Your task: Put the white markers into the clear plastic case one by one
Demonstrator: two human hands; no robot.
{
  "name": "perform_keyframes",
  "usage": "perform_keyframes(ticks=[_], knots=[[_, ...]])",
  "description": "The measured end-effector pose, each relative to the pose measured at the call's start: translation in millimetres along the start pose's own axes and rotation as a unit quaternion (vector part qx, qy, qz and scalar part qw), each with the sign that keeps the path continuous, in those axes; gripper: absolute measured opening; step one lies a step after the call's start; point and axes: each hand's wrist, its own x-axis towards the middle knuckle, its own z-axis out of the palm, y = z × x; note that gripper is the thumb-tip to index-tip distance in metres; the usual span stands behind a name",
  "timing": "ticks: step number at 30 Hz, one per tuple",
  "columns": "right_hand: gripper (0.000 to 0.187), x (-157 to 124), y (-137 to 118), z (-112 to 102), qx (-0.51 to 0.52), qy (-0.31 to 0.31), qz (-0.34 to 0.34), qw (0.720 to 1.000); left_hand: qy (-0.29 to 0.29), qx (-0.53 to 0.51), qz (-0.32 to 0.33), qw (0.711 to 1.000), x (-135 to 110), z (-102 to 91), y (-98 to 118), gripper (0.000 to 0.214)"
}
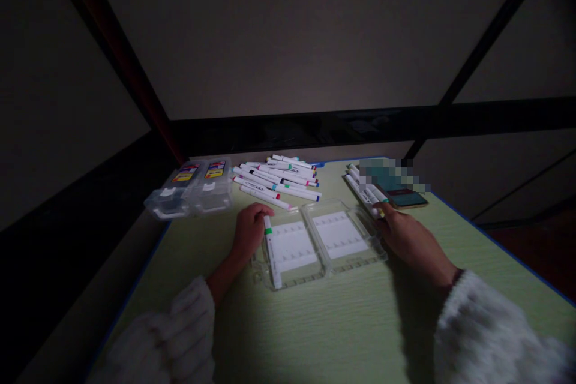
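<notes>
An unfolded clear plastic marker case (327, 257) with white paper inserts lies on the table in front of me. Along its left side rests a white marker (272, 258) with a green band. My left hand (250, 229) is closed, its fingers curled at the marker's upper end and the case edge; which of these it grips is hidden. To the right of the case, my right hand (411, 243) pinches the near end of a white marker (377, 211) with a yellowish tip. That marker lies at the near end of a small group of white markers (357, 185).
A loose pile of white markers (279, 177) with coloured ends lies behind the case. Two clear plastic boxes (211, 195) with bright labels stand at the back left. A dark green flat box (405, 195), partly blurred, is at the right. The table (342, 324) has blue edging.
</notes>
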Motion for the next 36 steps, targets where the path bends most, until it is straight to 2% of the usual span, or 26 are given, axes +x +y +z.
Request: perform_keyframes(ticks=[12, 23, 36], knots=[[0.027, 0.3, -0.5, -1.4, -0.004, -0.002, 0.007, 1.0, -0.009, 0.001, -0.005, 1.0, 0.7, -0.8, 0.6, 0.026], [0.035, -2.2, 0.2, -3.8, 0.024, 0.011, -0.002, 1.0, -0.016, 0.006, -0.005, 1.0, 0.7, -0.8, -1.1, 0.026], [0.03, -1.8, -4.6, -12.1, 0.091, 0.093, -0.015, 0.991, -0.031, 0.008, -0.01, 0.999, 0.8, -1.8, 1.8, 0.025]])
